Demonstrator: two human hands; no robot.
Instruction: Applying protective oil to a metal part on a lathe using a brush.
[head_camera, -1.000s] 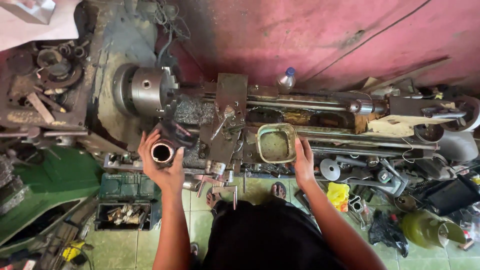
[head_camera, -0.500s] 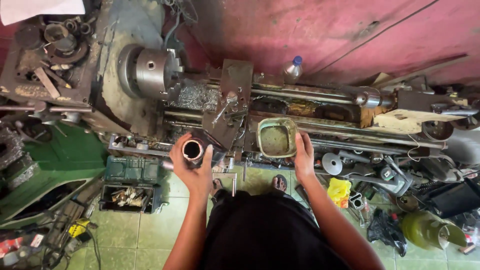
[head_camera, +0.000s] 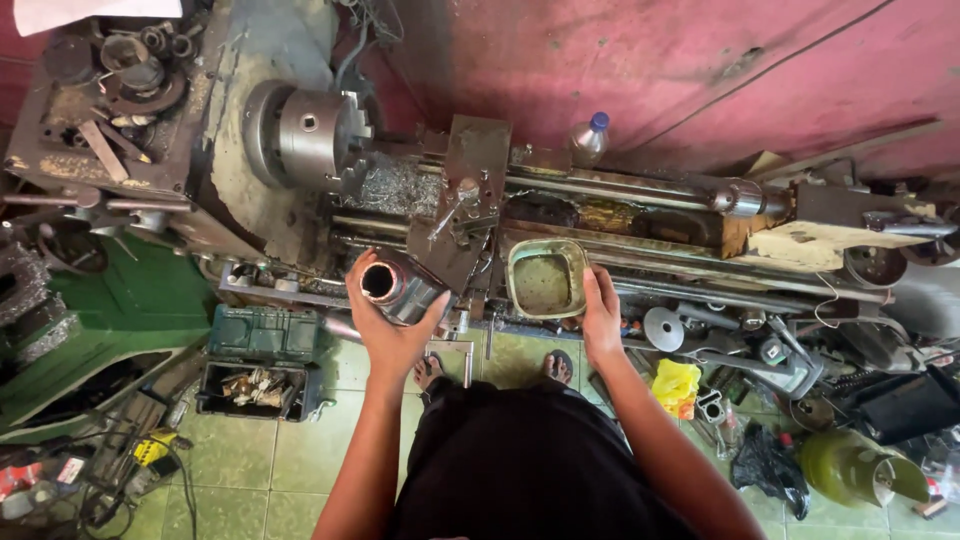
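Note:
My left hand (head_camera: 385, 335) holds a short hollow metal cylinder (head_camera: 398, 285), its dark bore facing left, in front of the lathe carriage (head_camera: 470, 210). My right hand (head_camera: 602, 315) rests flat on the lathe's front rail, touching the right side of a green rectangular tray (head_camera: 545, 278) filled with murky liquid. The lathe chuck (head_camera: 310, 135) sits up and to the left of the cylinder, empty. My feet show on the tiled floor below the machine.
Metal chips lie on the bed by the chuck. A plastic bottle (head_camera: 588, 135) stands behind the carriage. An open green toolbox (head_camera: 262, 360) sits on the floor at left. Scrap parts, a yellow bag (head_camera: 678, 385) and a green jug (head_camera: 850, 468) crowd the right.
My view has swung left, so the lathe sits further right in frame. My left hand has turned the cylinder from end-on to sideways and brought it closer to the carriage. My right hand stays by the tray.

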